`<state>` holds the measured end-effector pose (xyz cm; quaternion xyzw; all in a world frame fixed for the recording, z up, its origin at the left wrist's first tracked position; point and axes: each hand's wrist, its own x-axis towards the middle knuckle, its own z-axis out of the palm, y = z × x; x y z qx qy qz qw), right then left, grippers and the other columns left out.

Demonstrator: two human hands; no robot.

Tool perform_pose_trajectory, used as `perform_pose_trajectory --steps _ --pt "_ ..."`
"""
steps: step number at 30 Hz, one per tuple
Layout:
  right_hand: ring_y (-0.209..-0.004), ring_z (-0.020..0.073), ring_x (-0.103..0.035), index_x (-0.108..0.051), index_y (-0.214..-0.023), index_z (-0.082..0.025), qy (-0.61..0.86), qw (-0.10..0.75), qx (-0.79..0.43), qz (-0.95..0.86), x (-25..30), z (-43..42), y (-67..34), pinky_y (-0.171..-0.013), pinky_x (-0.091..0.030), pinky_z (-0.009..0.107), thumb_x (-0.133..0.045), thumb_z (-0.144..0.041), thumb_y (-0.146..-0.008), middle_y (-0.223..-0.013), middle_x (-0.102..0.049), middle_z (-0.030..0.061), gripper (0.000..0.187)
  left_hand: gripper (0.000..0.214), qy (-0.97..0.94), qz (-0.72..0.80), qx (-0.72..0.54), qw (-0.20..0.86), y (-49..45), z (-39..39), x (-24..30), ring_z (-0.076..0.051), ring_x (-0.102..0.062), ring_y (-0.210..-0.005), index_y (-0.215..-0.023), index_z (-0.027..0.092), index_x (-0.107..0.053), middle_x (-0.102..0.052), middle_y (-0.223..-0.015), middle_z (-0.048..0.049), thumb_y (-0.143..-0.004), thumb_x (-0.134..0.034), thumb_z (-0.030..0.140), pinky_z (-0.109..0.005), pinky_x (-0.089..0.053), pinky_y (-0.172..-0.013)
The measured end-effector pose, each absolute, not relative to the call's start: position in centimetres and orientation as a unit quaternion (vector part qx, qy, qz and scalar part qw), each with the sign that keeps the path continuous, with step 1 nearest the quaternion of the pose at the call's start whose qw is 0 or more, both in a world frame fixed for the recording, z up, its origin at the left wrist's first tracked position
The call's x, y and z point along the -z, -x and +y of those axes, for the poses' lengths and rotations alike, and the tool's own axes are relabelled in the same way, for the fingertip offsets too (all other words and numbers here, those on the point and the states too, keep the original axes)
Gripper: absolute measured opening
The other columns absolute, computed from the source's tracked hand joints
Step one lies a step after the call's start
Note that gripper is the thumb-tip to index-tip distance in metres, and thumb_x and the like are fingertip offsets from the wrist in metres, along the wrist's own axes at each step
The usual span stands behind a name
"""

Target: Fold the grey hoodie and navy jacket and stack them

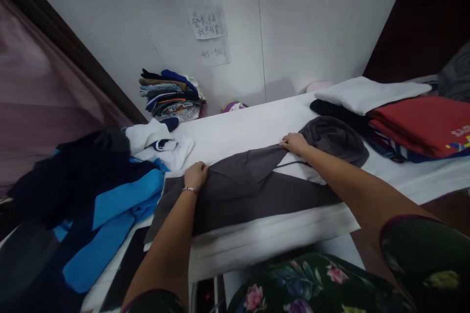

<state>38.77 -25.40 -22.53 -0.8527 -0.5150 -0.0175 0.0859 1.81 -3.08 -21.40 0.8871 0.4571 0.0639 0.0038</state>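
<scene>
A dark grey hooded jacket [235, 181] with white parts near the neck lies across the white table [242, 129]. Its hood [332, 137] is bunched at the right end. My left hand [196, 175], with a bracelet at the wrist, is closed on the jacket's far edge toward the left end. Farther right, my right hand [294, 143] pinches the same far edge beside the hood. Between the two hands the cloth runs in a slightly rumpled line. The fingertips of both hands are partly hidden.
To the left lies a loose heap of dark and blue clothes [121, 200], with white garments [154, 142] behind it. Folded clothes [172, 93] are stacked by the wall. A red folded garment [422, 124] and a white one [370, 94] top piles on the right. Paper notes [209, 22] hang on the wall.
</scene>
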Motion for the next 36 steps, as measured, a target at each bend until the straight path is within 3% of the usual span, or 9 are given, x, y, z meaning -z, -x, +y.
perform_pose_trajectory --steps 3,6,11,16,23,27,33,36 --pt "-0.124 0.0262 -0.046 -0.060 -0.122 -0.021 0.835 0.117 0.042 -0.536 23.1 -25.5 -37.3 -0.103 -0.032 0.043 -0.042 -0.038 -0.093 -0.132 -0.057 0.0118 0.038 0.027 -0.898 0.410 -0.158 -0.013 -2.3 -4.3 21.5 -0.027 -0.058 -0.105 -0.101 0.017 -0.065 -0.066 -0.109 -0.0119 -0.088 -0.047 0.033 -0.038 -0.042 -0.091" --pt "-0.133 0.0248 -0.037 -0.055 -0.129 -0.020 0.781 0.193 0.060 -0.591 24.2 -26.2 -35.9 -0.107 -0.030 0.045 -0.043 -0.033 -0.092 -0.144 -0.045 0.0116 0.041 0.026 -0.913 0.332 -0.236 0.034 -2.7 -7.5 21.4 -0.024 -0.057 -0.108 -0.102 0.018 -0.064 -0.065 -0.111 -0.0106 -0.088 -0.048 0.033 -0.038 -0.041 -0.096" --pt "-0.123 0.0230 -0.047 -0.066 -0.109 -0.019 0.715 0.288 0.053 -0.634 24.9 -28.4 -35.5 -0.104 -0.036 0.043 -0.045 -0.014 -0.082 -0.126 -0.059 0.0107 0.035 0.023 -0.940 0.231 -0.222 0.114 -2.3 -15.0 21.0 -0.021 -0.058 -0.096 -0.095 0.022 -0.065 -0.066 -0.100 -0.0064 -0.089 -0.052 0.040 -0.035 -0.045 -0.087" --pt "-0.110 0.0245 -0.053 -0.067 -0.111 -0.018 0.690 0.222 0.016 -0.688 24.5 -29.8 -35.8 -0.098 -0.041 0.043 -0.048 -0.013 -0.078 -0.114 -0.063 0.0108 0.038 0.032 -0.966 0.177 -0.151 0.112 -1.9 -17.9 21.7 -0.024 -0.056 -0.104 -0.113 0.025 -0.061 -0.062 -0.113 -0.0079 -0.084 -0.062 0.039 -0.038 -0.044 -0.086" --pt "-0.106 0.0245 -0.052 -0.068 -0.111 -0.016 0.749 0.096 0.035 -0.655 23.6 -29.0 -34.7 -0.087 -0.040 0.033 -0.043 -0.021 -0.091 -0.115 -0.062 0.0121 0.033 0.029 -0.982 0.158 -0.098 0.016 -3.1 -17.7 21.6 -0.024 -0.055 -0.097 -0.113 0.021 -0.062 -0.062 -0.110 -0.0091 -0.086 -0.052 0.020 -0.038 -0.044 -0.080" --pt "-0.099 0.0227 -0.054 -0.068 -0.108 -0.017 0.763 0.075 0.049 -0.641 23.0 -29.3 -34.5 -0.084 -0.037 0.032 -0.043 -0.018 -0.091 -0.108 -0.065 0.0112 0.031 0.032 -0.981 0.179 -0.073 0.000 -3.0 -17.8 20.9 -0.022 -0.054 -0.094 -0.102 0.022 -0.064 -0.062 -0.103 -0.0079 -0.082 -0.045 0.007 -0.034 -0.045 -0.079" --pt "-0.097 0.0225 -0.054 -0.071 -0.101 -0.018 0.772 0.074 0.023 -0.630 23.3 -30.5 -34.2 -0.083 -0.038 0.030 -0.043 -0.017 -0.089 -0.105 -0.065 0.0110 0.030 0.036 -0.976 0.180 -0.090 0.088 -1.7 -17.9 21.8 -0.021 -0.055 -0.096 -0.100 0.022 -0.064 -0.062 -0.101 -0.0066 -0.073 -0.047 0.004 -0.035 -0.046 -0.086" --pt "-0.100 0.0238 -0.055 -0.072 -0.100 -0.017 0.794 0.076 0.011 -0.603 23.2 -30.5 -33.8 -0.087 -0.038 0.032 -0.048 -0.015 -0.083 -0.107 -0.066 0.0114 0.029 0.028 -0.956 0.199 -0.102 0.189 -1.3 -17.4 21.5 -0.019 -0.058 -0.092 -0.099 0.022 -0.064 -0.064 -0.098 -0.0043 -0.075 -0.053 0.013 -0.033 -0.048 -0.085"
